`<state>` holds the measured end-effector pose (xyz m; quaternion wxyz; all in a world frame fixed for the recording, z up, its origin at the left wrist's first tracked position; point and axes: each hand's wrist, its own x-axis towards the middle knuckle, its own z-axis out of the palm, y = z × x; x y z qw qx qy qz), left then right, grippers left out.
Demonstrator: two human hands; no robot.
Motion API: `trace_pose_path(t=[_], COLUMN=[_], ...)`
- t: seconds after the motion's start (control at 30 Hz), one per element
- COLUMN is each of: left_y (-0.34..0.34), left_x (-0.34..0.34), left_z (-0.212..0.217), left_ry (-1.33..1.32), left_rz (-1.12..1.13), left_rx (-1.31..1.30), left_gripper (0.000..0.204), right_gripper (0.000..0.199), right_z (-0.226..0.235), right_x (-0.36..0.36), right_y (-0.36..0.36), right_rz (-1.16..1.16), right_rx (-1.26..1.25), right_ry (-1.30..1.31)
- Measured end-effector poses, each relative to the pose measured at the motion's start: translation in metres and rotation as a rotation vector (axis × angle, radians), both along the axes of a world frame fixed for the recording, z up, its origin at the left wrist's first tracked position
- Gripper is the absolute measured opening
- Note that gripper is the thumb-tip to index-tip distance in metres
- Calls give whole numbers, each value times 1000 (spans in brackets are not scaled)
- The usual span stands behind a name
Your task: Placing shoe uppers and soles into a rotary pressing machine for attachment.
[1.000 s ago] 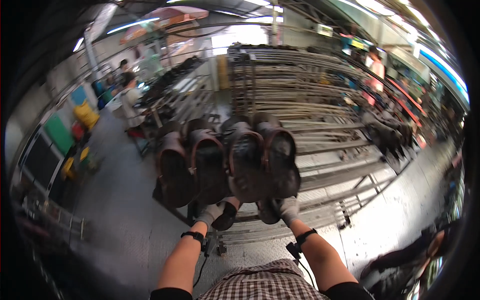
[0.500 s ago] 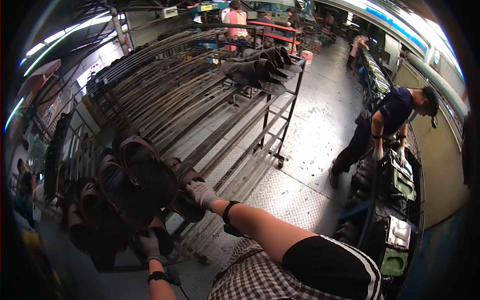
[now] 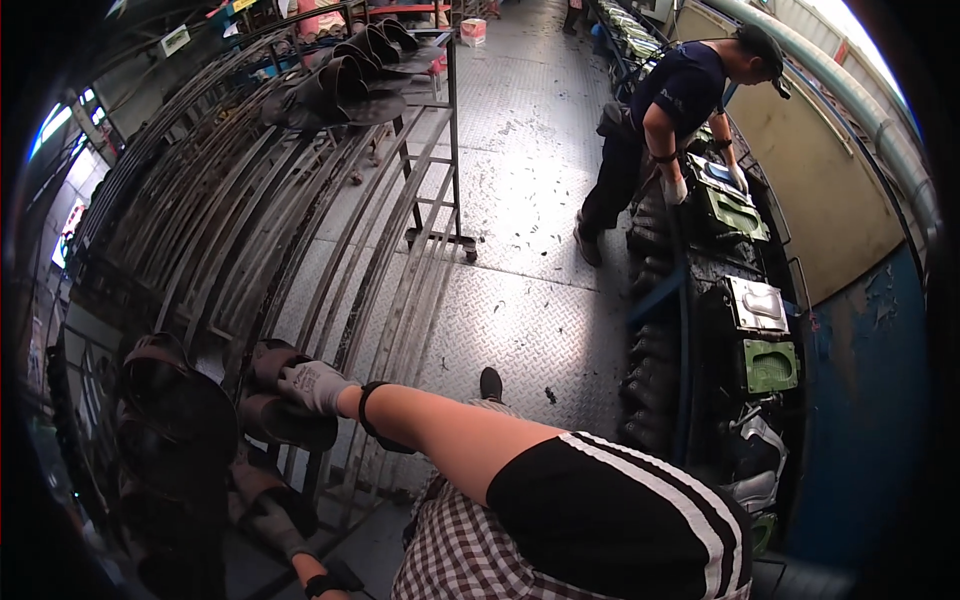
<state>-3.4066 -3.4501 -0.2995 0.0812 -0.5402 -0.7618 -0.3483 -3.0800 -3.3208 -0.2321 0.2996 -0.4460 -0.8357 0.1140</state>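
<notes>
My right hand (image 3: 314, 386), in a pale work glove, is closed on a dark slide sandal (image 3: 288, 420) at the end of the rack's bars. Lower down, my gloved left hand (image 3: 274, 524) is closed around another brown sandal (image 3: 258, 476); its fingers are partly hidden in shadow. Several more dark sandals (image 3: 180, 395) stand crowded just left of both hands, soles and straps overlapping. Beneath them runs a long metal rack (image 3: 345, 290) of parallel bars. Dark wristbands circle both my wrists.
More dark sandals (image 3: 340, 90) sit on the rack's far end, above a caster-footed frame (image 3: 456, 190). To the right, a co-worker (image 3: 670, 110) in gloves bends over a line of moulds, including a green mould (image 3: 770, 366) and a silver one (image 3: 757, 304). Patterned metal flooring (image 3: 520, 320) lies between.
My view has swung right and downward, so rack, sandals and co-worker appear farther left. Both hands stay at the sandals. A dark shoe now shows on the floor beside my checked clothing.
</notes>
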Motion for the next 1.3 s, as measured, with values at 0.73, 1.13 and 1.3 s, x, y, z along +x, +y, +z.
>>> trace_pose_path(t=[0.73, 1.13, 1.3], left_y=[4, 6, 6], left_x=[43, 45, 40], left_z=[75, 87, 71], left_ry=[-230, -146, -102], left_rz=[135, 198, 190], left_rx=[20, -82, 33], left_gripper=[52, 51, 58], right_gripper=[58, 49, 43], right_z=[12, 23, 24], right_x=[6, -2, -8], right_y=[53, 49, 42], right_rz=[-8, -35, -13], right_rx=[-65, 36, 81], right_ry=[-402, -204, -157])
